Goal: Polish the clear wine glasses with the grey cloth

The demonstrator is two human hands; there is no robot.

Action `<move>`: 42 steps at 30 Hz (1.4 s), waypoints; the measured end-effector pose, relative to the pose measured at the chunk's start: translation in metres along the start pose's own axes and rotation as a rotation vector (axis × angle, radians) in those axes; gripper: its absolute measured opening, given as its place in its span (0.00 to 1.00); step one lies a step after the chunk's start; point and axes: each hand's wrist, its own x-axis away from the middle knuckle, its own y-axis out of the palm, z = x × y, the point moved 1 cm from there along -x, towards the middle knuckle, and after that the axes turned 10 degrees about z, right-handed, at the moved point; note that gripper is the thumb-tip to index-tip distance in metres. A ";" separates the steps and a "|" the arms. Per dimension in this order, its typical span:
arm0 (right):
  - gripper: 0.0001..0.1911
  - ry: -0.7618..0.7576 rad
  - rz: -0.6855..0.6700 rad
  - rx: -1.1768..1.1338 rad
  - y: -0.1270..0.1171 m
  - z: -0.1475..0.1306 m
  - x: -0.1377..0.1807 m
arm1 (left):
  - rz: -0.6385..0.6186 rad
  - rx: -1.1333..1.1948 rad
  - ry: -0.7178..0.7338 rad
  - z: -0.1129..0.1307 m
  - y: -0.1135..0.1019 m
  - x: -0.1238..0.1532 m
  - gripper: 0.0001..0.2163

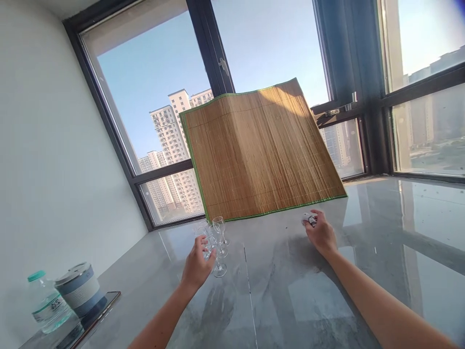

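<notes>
Several small clear stemmed glasses (218, 237) stand in a cluster on the grey glossy table (283, 291). My left hand (196, 265) reaches at the cluster with its fingers curled around one glass. My right hand (320, 233) rests on the table farther right, its fingers closed on a small white object with dark marks (308, 219). Behind both hands a bamboo mat with a green edge (259, 150) leans upright against the window.
At the near left sit a plastic water bottle with a green cap (45, 303), a grey and blue lidded cup (80, 289) and a flat phone (96, 315). A white wall runs along the left. Large dark-framed windows (218, 63) close off the table's far side.
</notes>
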 end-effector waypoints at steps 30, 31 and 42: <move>0.29 -0.433 -0.328 -0.388 -0.001 -0.086 0.068 | -0.106 0.014 0.146 0.035 0.124 0.017 0.09; 0.30 -0.510 -0.384 -0.411 -0.002 -0.096 0.082 | -0.097 -0.025 0.156 0.037 0.122 0.017 0.10; 0.27 -0.506 -0.366 -0.256 -0.004 -0.094 0.071 | -0.139 -0.013 0.476 0.051 0.117 0.019 0.08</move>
